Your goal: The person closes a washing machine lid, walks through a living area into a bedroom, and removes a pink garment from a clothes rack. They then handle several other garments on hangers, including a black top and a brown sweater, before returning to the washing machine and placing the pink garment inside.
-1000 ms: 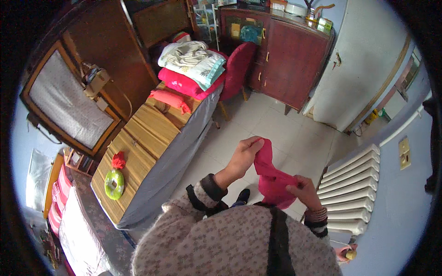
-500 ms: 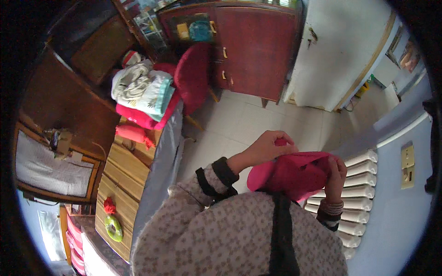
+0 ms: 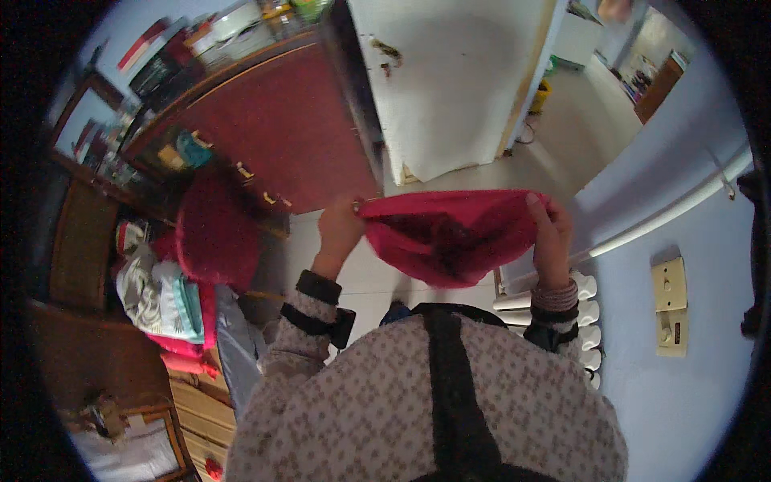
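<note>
A deep pink, cap-like cloth (image 3: 450,261) is stretched sideways in front of my chest, its rim pulled taut and its hollow inside facing up. At its left end, my left hand (image 3: 340,233) is closed on the edge. My right hand (image 3: 551,241) grips the opposite end, with the thumb on top of the fabric and the fingers mostly behind it. Whether the cloth is a cap or some kind of cover cannot be made out.
White radiator (image 3: 589,321) ribs stand at my right by a blue wall with a switch plate (image 3: 669,305). Ahead are a dark red cabinet (image 3: 281,128) and a white door (image 3: 458,80). A red chair (image 3: 213,233) and folded clothes (image 3: 161,297) are on the left.
My view has turned to the right. My hands have moved apart and lifted, and the bunched pink cloth is now spread wide between them. My left hand has shifted from above it to its left end.
</note>
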The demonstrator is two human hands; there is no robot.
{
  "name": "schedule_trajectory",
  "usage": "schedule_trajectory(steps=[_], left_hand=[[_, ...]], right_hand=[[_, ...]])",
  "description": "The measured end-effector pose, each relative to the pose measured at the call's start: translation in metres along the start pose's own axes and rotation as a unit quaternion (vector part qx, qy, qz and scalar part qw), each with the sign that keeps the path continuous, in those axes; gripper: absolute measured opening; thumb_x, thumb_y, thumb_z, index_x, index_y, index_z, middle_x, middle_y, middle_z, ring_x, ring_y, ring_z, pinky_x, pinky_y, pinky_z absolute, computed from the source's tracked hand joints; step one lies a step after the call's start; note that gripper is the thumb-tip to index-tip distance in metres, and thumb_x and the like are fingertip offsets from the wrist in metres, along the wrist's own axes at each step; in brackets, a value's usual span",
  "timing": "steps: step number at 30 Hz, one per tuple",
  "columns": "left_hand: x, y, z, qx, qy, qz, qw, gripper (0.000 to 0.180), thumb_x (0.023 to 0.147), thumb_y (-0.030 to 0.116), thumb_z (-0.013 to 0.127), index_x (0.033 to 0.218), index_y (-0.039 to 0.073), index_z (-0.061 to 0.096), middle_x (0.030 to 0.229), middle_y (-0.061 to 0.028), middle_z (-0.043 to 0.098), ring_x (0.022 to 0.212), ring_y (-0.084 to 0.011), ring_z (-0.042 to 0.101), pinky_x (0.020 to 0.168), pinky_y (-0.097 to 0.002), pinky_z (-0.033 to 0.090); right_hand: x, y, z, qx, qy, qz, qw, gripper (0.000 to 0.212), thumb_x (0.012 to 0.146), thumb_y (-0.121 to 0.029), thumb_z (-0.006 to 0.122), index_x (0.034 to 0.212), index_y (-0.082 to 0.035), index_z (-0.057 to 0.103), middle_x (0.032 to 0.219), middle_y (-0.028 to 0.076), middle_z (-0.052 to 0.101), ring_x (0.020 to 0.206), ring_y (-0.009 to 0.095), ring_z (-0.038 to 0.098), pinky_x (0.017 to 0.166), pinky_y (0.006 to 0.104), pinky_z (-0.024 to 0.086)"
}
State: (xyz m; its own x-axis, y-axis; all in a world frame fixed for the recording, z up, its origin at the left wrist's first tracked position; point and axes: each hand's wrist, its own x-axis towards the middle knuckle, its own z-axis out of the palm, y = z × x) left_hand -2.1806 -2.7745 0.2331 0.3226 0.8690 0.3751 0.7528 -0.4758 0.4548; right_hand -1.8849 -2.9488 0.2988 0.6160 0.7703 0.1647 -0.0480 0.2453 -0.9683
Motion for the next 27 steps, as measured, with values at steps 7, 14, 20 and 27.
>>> schedule_trajectory(steps=[7,14,20,27], left_hand=[[0.135,-0.062,0.12,-0.143,-0.075,-0.048,0.986,0.032,0.08,0.027,0.07,0.101,0.003,0.069,0.085,-0.0174,0.068,0.077,-0.0282,0.067,0.07,-0.0396,0.052],[0.323,-0.01,0.206,-0.272,-0.267,0.023,0.924,0.035,0.091,0.029,0.057,0.094,-0.005,0.066,0.069,-0.0145,0.062,0.066,-0.0171,0.056,0.063,-0.0346,0.046],[0.462,0.128,0.226,-0.361,-0.446,0.01,0.819,0.039,0.09,0.032,0.061,0.107,-0.003,0.067,0.093,-0.0084,0.07,0.082,-0.018,0.066,0.075,-0.0325,0.051],[0.552,0.269,0.24,-0.319,-0.611,0.227,0.688,0.042,0.083,0.029,0.076,0.112,0.0,0.066,0.097,-0.0047,0.07,0.088,-0.0124,0.064,0.08,-0.0282,0.052]], right_hand=[[0.128,0.033,-0.018,-0.057,0.075,0.006,0.996,0.025,0.093,-0.025,0.065,0.096,-0.001,0.069,0.084,0.0,0.065,0.075,0.007,0.055,0.069,0.0238,0.046],[0.263,0.047,-0.041,-0.075,0.236,-0.011,0.969,0.022,0.09,-0.023,0.069,0.095,-0.001,0.071,0.083,-0.003,0.064,0.074,0.005,0.054,0.068,0.0208,0.044],[0.328,0.051,-0.103,-0.217,0.41,-0.03,0.886,0.033,0.089,-0.028,0.071,0.101,0.002,0.071,0.09,0.001,0.066,0.084,0.009,0.054,0.081,0.0236,0.043],[0.404,0.082,-0.2,-0.139,0.552,-0.101,0.816,0.036,0.092,-0.029,0.067,0.104,0.005,0.069,0.098,0.007,0.068,0.087,0.015,0.059,0.082,0.0299,0.048]])
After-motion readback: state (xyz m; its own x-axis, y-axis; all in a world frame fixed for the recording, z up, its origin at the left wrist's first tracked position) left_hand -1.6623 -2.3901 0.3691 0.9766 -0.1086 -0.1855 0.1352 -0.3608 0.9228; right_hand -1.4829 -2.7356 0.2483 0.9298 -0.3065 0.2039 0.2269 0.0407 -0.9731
